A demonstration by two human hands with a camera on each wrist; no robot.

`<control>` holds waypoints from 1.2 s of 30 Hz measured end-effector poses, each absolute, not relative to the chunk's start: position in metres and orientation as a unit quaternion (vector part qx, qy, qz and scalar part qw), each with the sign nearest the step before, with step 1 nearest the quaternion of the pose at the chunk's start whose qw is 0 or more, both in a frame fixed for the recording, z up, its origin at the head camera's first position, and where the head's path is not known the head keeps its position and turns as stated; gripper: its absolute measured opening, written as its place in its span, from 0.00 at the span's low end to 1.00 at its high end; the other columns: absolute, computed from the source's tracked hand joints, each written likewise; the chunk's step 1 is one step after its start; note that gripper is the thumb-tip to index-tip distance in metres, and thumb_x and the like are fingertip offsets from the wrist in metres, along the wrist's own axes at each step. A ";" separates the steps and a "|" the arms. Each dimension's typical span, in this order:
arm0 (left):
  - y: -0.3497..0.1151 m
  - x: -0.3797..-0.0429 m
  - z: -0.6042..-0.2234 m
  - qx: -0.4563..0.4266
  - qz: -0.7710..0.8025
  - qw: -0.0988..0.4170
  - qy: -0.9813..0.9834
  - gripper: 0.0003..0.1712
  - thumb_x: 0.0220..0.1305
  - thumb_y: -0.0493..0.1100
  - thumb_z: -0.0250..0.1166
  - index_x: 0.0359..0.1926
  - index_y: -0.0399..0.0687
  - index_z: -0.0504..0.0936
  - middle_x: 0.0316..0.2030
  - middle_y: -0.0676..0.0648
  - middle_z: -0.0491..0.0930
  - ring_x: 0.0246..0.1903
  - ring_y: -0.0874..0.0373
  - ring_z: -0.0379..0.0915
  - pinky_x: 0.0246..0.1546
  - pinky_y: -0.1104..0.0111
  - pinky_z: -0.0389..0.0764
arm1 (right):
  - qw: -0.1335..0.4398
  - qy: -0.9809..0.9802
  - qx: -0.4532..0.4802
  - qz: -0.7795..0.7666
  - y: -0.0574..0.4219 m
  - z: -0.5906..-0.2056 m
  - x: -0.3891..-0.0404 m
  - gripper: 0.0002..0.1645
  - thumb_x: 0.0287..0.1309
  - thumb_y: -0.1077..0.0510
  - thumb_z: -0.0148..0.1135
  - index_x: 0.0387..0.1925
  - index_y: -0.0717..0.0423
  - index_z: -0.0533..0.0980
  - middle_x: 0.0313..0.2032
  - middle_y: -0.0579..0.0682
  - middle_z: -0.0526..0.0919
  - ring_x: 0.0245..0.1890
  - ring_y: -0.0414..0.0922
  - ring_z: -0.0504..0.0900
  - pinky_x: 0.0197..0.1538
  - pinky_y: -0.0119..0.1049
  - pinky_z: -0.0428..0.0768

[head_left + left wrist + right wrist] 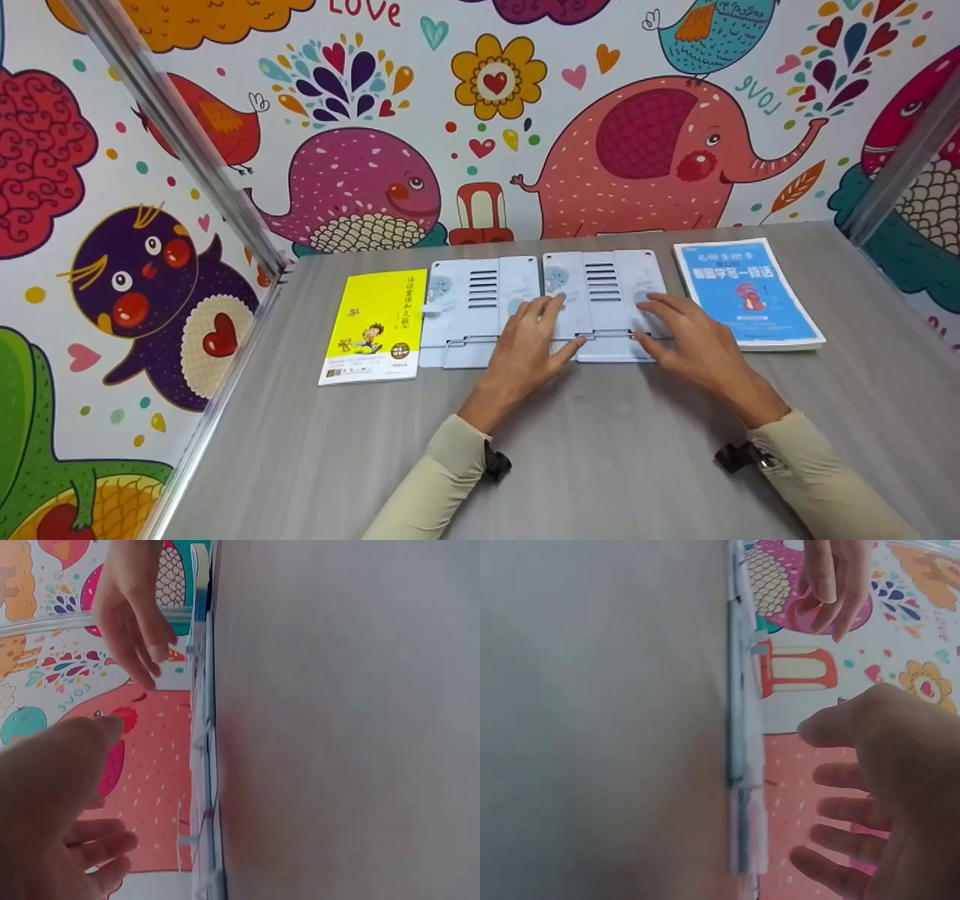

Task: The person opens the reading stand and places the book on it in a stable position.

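Observation:
Two pale blue folding book stands lie flat side by side, the left one (487, 281) and the right one (570, 271). Each has a column of dark slots and thin wire along its lower part. My left hand (521, 349) hovers over the inner edges of both stands, fingers loosely spread and holding nothing. Over the right side of the right stand hangs my right hand (697, 337), also relaxed and without anything in its grasp. Both wrist views show a gap between the hands (52, 810) (915, 787) and the low stands.
A yellow book (375, 315) lies against the left stand's left side. On the right rests a thicker blue book (787, 300). The grey tabletop (585, 450) stretches toward me, and a wall with cartoon animals (637, 150) rises behind its far edge.

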State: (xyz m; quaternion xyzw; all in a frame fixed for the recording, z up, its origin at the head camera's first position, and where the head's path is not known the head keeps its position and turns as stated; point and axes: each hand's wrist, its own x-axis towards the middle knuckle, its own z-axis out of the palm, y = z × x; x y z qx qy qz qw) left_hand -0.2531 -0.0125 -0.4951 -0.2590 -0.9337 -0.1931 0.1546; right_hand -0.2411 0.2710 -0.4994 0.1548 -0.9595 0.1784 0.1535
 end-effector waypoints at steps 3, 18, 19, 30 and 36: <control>-0.002 -0.252 -0.496 -0.253 -0.207 0.128 -0.936 0.40 0.73 0.64 0.69 0.74 0.47 0.73 0.64 0.46 0.81 0.61 0.55 0.81 0.68 0.63 0.82 | 0.113 -0.963 0.136 0.203 0.276 -0.503 -0.241 0.22 0.62 0.52 0.78 0.54 0.57 0.84 0.53 0.59 0.86 0.50 0.57 0.86 0.49 0.56 0.90; -0.001 -0.248 -0.512 -0.273 -0.231 0.048 -0.933 0.17 0.72 0.48 0.74 0.52 0.42 0.85 0.47 0.47 0.80 0.47 0.54 0.76 0.50 0.64 0.81 | -0.014 -0.942 0.139 0.306 0.287 -0.506 -0.246 0.08 0.65 0.59 0.76 0.39 0.57 0.83 0.32 0.50 0.82 0.33 0.45 0.77 0.33 0.30 0.74; -0.001 -0.250 -0.513 -0.273 -0.243 0.042 -0.930 0.17 0.71 0.48 0.74 0.52 0.41 0.85 0.47 0.46 0.80 0.47 0.54 0.76 0.50 0.64 0.81 | -0.017 -0.941 0.139 0.308 0.288 -0.507 -0.246 0.08 0.65 0.59 0.75 0.39 0.58 0.83 0.32 0.50 0.82 0.33 0.45 0.76 0.33 0.30 0.74; -0.004 -0.258 -0.524 -0.247 -0.373 -0.001 -0.895 0.14 0.67 0.41 0.77 0.49 0.40 0.86 0.44 0.46 0.81 0.43 0.59 0.76 0.47 0.68 0.80 | -0.069 -0.933 0.136 0.325 0.295 -0.505 -0.245 0.19 0.63 0.51 0.79 0.47 0.57 0.82 0.36 0.49 0.80 0.37 0.46 0.77 0.36 0.28 0.75; -0.001 -0.257 -0.525 -0.238 -0.384 0.000 -0.892 0.12 0.67 0.39 0.76 0.48 0.41 0.85 0.43 0.48 0.81 0.42 0.60 0.74 0.46 0.67 0.79 | -0.069 -0.932 0.141 0.325 0.298 -0.504 -0.246 0.18 0.63 0.51 0.80 0.46 0.55 0.82 0.37 0.49 0.79 0.39 0.46 0.77 0.37 0.28 0.74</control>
